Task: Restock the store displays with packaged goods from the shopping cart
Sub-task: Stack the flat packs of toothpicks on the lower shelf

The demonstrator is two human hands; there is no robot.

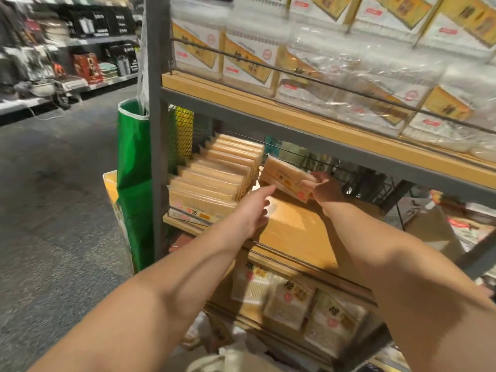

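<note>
Right hand (323, 187): fingers curled round the near end of a flat tan plastic-wrapped packet (288, 179), grasping it. The packet is held tilted above the middle wooden shelf board (298, 232), clear of the board, just to the 3 o'clock side of the row of matching tan packets (214, 178).

Left hand (253, 212): released, fingers extended and relaxed, holding nothing. The index fingertip points toward 1 o'clock and ends just below the held packet's far corner; whether it touches cannot be determined. The other fingers lie over the bare board; contact is not resolved.

The row stands on edge at the 9 o'clock end of the shelf, fanned back toward a wire mesh rear panel (185, 130). A thin wire rail (303, 73) runs along the front of the upper shelf, in front of clear-wrapped white and yellow boxes (249, 57).

Visibility limits: motion blur softens all print. The lower shelf packets (290, 304) are partly hidden by both forearms. The frame cuts off the upper stock.

Clearance: bare board extends from the row toward 3 o'clock, bounded overhead by the grey metal shelf frame (158, 103). A green bag (134, 167) hangs at the frame's 9 o'clock side.
</note>
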